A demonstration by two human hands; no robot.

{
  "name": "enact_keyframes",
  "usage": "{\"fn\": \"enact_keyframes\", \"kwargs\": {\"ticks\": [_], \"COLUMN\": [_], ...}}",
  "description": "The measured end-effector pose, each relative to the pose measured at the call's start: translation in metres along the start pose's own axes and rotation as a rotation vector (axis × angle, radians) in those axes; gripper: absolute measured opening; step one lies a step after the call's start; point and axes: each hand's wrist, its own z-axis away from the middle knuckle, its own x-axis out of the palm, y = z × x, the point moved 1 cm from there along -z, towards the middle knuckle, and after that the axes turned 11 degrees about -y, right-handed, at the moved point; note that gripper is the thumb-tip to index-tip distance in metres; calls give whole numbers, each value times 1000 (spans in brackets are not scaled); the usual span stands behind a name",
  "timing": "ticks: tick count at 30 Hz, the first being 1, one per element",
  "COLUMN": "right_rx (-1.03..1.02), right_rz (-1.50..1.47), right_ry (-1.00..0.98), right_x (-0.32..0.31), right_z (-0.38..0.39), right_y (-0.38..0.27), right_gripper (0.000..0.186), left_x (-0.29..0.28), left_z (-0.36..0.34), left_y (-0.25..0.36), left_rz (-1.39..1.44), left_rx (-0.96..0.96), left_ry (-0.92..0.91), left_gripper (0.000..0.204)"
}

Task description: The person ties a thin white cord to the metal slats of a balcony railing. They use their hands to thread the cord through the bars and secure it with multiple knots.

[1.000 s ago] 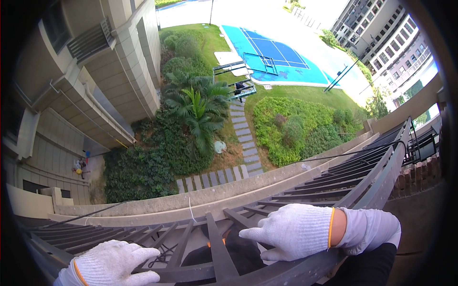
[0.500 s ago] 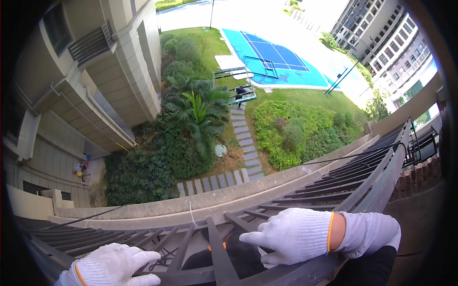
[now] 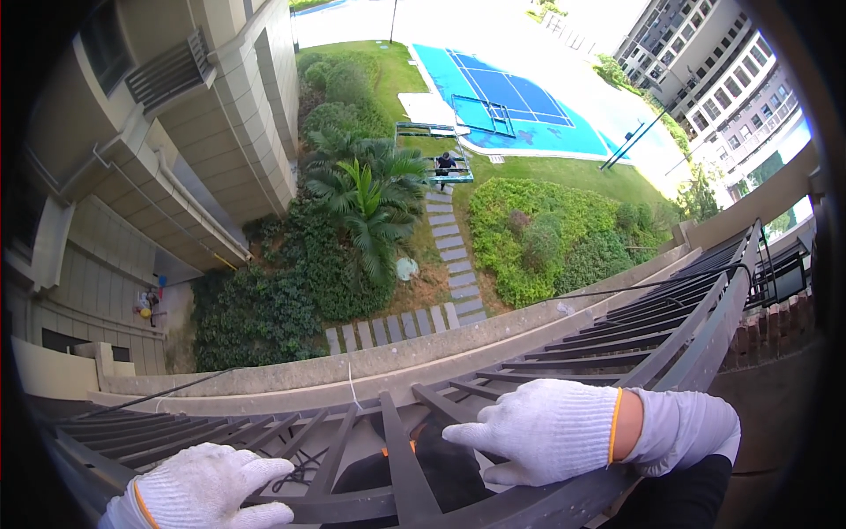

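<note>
Both my hands wear white knitted gloves with yellow-edged cuffs. My left hand (image 3: 201, 489) rests on the top rail of a dark metal railing (image 3: 564, 502) at the lower left, thumb and forefinger stretched apart. Farther right, my right hand (image 3: 538, 432) lies over the same rail, its forefinger pointing left and its thumb apart below; the other fingers are partly hidden. I see nothing held in either glove. Through the bars between my hands shows a dark item with an orange patch (image 3: 449, 467), too hidden to name. A dark tangled cord (image 3: 301, 467) lies near my left fingers.
Beyond the railing runs a concrete ledge (image 3: 291, 375) with a white cord (image 3: 352, 384) over it. Far below, a person (image 3: 445, 162) stands by a metal frame (image 3: 427, 130) on a slab path (image 3: 456, 256). Another person (image 3: 148, 309) is beside the building (image 3: 220, 150) at left.
The person at the metal frame now stands more upright and shows more plainly. The person beside the building has shifted slightly. My hands stay on the railing, almost unmoved.
</note>
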Motion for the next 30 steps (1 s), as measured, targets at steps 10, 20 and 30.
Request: {"fn": "enact_keyframes", "kwargs": {"ticks": [10,20,30], "right_rx": [-4,17,53], "right_rz": [-12,-26,-14], "right_ry": [2,-29,-142], "right_x": [-2,-7,-17], "right_z": [-2,-1,-1], "right_y": [-1,-2,-5], "right_gripper": [62,60,71], "left_x": [-2,-2,-2], "left_z": [-2,-3,-3], "left_y": [-4,-4,-3], "left_rz": [13,18,16], "left_rx": [-49,-46,-52], "left_ry": [-58,-50,-48], "left_gripper": [78,75,77]}}
